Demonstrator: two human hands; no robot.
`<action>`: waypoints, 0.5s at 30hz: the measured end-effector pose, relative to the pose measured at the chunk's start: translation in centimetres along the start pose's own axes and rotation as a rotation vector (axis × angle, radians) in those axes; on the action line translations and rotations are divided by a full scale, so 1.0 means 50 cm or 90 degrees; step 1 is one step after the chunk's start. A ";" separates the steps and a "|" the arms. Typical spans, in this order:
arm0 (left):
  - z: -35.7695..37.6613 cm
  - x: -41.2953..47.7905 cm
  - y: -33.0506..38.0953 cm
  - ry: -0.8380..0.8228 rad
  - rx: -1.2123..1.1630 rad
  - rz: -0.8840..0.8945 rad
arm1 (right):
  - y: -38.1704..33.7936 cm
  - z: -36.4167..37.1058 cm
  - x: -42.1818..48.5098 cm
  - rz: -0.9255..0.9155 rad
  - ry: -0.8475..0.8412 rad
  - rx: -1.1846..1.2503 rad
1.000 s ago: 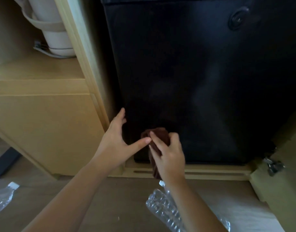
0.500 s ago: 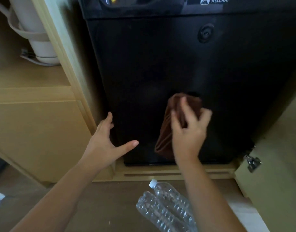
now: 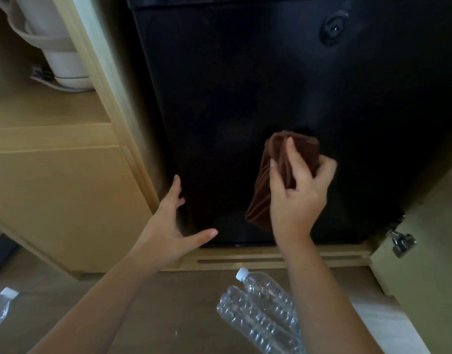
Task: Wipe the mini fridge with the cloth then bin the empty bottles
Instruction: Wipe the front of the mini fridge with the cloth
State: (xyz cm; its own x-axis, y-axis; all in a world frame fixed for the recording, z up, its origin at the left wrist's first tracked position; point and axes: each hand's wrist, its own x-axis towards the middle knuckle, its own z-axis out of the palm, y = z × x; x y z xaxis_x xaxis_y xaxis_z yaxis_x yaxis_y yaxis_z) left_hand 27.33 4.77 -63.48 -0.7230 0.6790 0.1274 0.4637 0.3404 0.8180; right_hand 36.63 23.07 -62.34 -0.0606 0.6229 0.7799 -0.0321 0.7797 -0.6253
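The right hand (image 3: pixel 296 198) grips the folded brown cloth (image 3: pixel 278 175) near its top, against the lower door of the mini fridge (image 3: pixel 245 85). Soft and limp, the cloth hangs lengthwise downward, tilting left. The left hand (image 3: pixel 168 226) spreads open at the door's lower left edge. Two bottles (image 3: pixel 260 310) lie on the floor, caps toward the fridge; they are likely light and crushable.

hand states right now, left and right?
Left hand: open, fingers spread, holding nothing.
Right hand: holding the brown cloth against the mini fridge door.
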 end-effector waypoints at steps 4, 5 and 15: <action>0.014 -0.001 -0.019 -0.009 0.007 -0.006 | 0.029 0.026 -0.132 -0.017 -0.157 -0.082; 0.017 -0.002 -0.026 -0.013 0.008 -0.007 | 0.037 0.031 -0.169 -0.028 -0.223 -0.102; 0.034 -0.016 -0.080 -0.051 0.001 -0.016 | 0.027 0.055 -0.192 -0.014 -0.182 -0.016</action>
State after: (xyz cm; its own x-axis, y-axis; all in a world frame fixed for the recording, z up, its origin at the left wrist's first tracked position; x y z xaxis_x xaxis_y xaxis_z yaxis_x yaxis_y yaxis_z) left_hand 26.93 3.95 -67.80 -0.6905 0.7207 0.0616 0.4469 0.3581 0.8198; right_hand 34.41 17.97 -70.73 -0.3395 0.5657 0.7515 -0.0116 0.7964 -0.6047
